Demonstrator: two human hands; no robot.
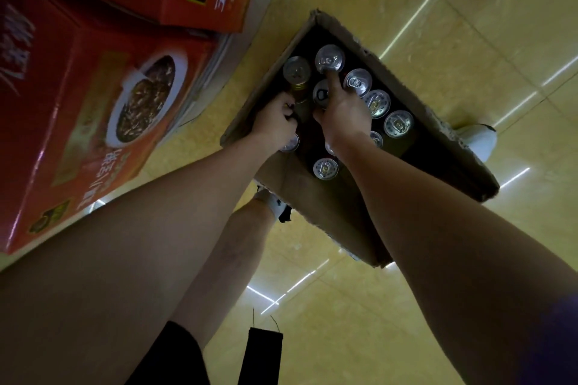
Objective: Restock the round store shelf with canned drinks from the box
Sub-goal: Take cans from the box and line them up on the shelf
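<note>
Both our forearms reach down into the cardboard box (444,131) on the floor (375,306). Our left hand (275,122) grips one can (297,72); our right hand (342,112) grips another can (322,94) among upright cans.

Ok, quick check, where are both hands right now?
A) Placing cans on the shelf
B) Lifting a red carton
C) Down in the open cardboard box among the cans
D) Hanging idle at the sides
C: the left hand and right hand both reach into the cardboard box on the floor, fingers among the cans.
</note>
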